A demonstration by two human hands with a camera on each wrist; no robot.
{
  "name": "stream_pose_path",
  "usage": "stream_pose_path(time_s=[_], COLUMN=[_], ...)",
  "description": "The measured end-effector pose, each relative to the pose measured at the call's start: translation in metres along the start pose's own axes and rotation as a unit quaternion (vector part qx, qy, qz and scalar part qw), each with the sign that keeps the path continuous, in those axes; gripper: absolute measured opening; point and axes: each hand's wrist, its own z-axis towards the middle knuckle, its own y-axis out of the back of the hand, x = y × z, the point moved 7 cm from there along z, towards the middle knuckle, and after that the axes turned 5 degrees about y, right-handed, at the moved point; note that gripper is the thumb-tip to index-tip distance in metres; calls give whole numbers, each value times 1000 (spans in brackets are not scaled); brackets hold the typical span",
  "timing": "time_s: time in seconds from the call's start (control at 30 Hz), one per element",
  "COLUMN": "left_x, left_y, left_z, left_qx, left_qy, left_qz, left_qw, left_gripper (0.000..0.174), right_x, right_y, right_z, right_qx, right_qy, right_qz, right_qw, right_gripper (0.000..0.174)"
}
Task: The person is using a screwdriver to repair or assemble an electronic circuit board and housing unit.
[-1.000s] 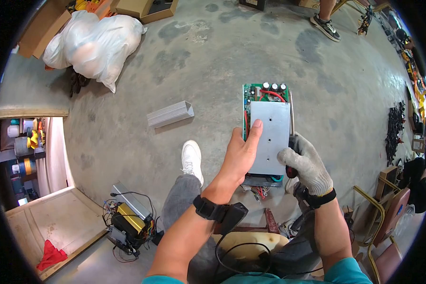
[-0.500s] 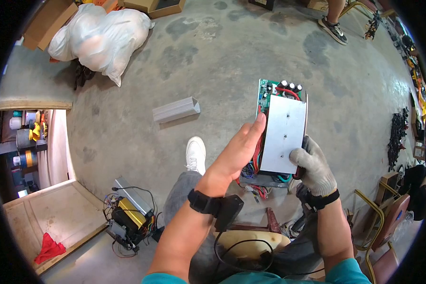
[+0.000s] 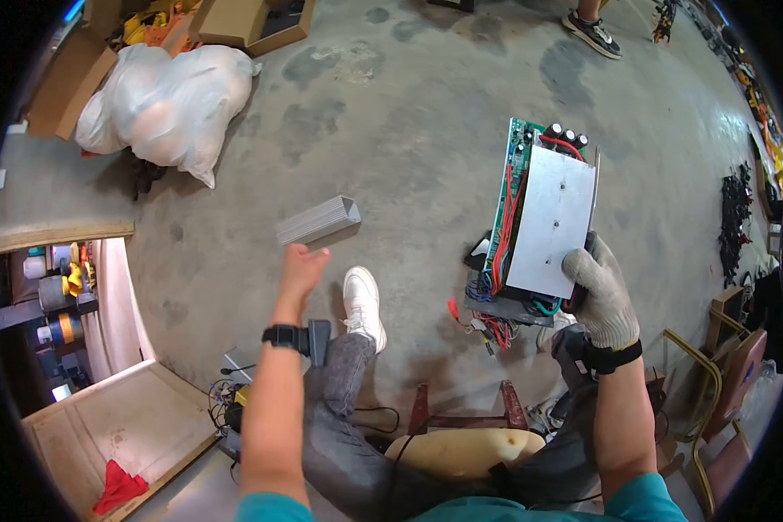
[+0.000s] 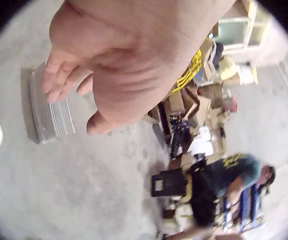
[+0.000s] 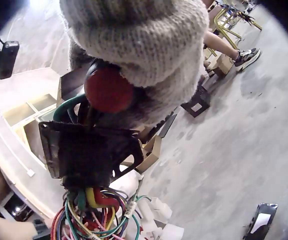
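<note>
My gloved right hand (image 3: 607,296) grips a circuit board assembly (image 3: 552,222) by its lower right side, thumb on the flat metal plate. Green board, capacitors and red wires show along the plate's left and top edges. The same hand holds a screwdriver (image 5: 108,92) with a red-ended black handle; its shaft runs up beside the plate. Bundled wires (image 5: 96,215) hang from the assembly's lower end. My bare left hand (image 3: 301,271) holds nothing and is stretched out over the floor. Just beyond its fingers in the head view lies a ribbed aluminium profile (image 3: 317,223).
A white plastic bag (image 3: 170,113) and cardboard boxes (image 3: 252,30) stand at the far left. A wooden panel (image 3: 122,444) with a red cloth lies at lower left, beside another wired unit. Chairs (image 3: 713,383) stand on the right. Another person's shoe (image 3: 593,36) shows at the top.
My left hand has come off the assembly and swung left toward the aluminium profile. The assembly, still in my right hand, has shifted right and up in the head view.
</note>
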Motion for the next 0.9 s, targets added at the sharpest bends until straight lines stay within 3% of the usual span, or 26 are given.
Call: stream_pose_path(time_s=[0.03,0.07,0.13,0.17,0.23,0.27,0.33,0.47,0.53,0.67,0.8,0.87,0.9], left_x=[-14,-16,-32,-33,-37,-35,-36,-40,-29,-44,-47,-38,-41], left_y=[5,1,-9,-15,-32,-40,-51,-67,-69,-65,-95,-121,-129], left_z=[12,25,48,62,81,91,106,139,160,149,113,101,94], left_qx=[-85,-77,-142,-132,-92,-75,-107,-109,-25,10,225,297,291], left_qy=[-72,-72,-147,-149,-182,-185,-268,-305,-206,-234,-277,-298,-296], left_qz=[142,142,374,373,460,461,499,517,514,516,531,578,578], left_qw=[984,984,905,906,864,865,817,793,832,824,768,699,703], left_gripper=[59,59,78,78,93,93,97,92,85,78,76,77,77], right_x=[1,0,1,3,9,7,6,0,-2,-7,-8,-13,-15], right_y=[2,4,14,15,16,26,37,42,38,32,12,3,5], right_z=[-1,-2,-3,-1,-1,-1,-5,-4,-2,1,1,4,4], right_qx=[-10,-17,-62,-71,-91,-105,-135,-174,-173,-156,-147,-130,-130], right_qy=[1,-1,2,-2,5,3,-3,-21,-27,-39,-61,-71,-72], right_qz=[4,1,-7,-11,-1,-29,-44,-81,-99,-116,-109,-91,-95], right_qw=[1000,1000,998,997,996,994,990,981,980,980,981,985,984], right_gripper=[91,91,93,93,98,101,100,103,105,108,111,112,112])
